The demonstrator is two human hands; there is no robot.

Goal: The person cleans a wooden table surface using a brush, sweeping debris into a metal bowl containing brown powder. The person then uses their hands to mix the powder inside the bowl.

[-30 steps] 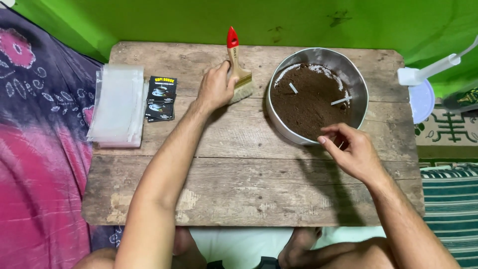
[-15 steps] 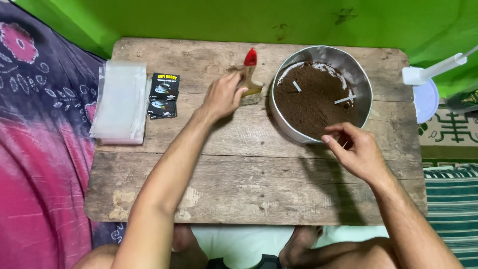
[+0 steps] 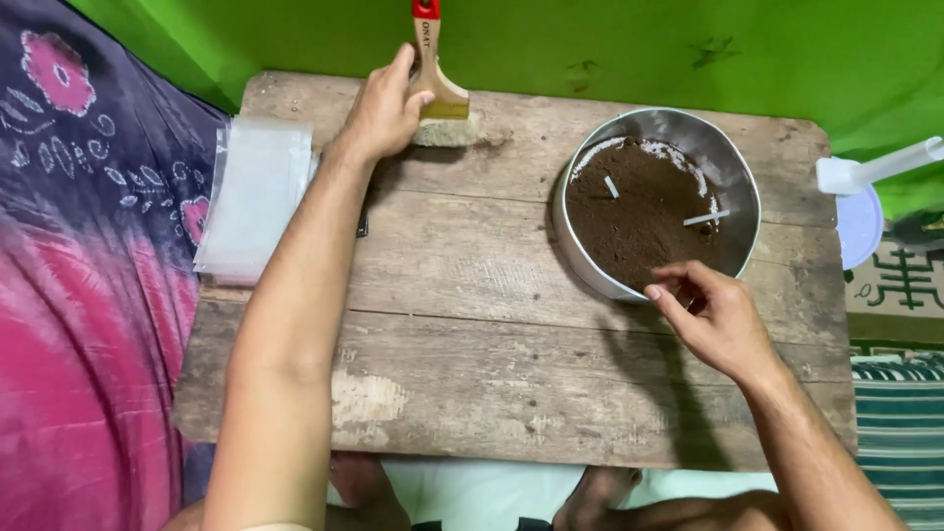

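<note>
left hand [image 3: 382, 113] grips brush [image 3: 440, 93] at table's far edge | right hand [image 3: 718, 320] seemingly pinching pan rim [image 3: 602, 281]

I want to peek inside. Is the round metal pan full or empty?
Partly full: the round metal pan holds dark brown powder below its rim, with two small white sticks in it.

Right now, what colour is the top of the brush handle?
Red, on a pale wooden paintbrush held by the left hand; the head view shows it.

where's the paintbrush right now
In the head view the paintbrush is at the wooden table's far edge, left of the metal pan of brown powder, held by the left hand.
</note>
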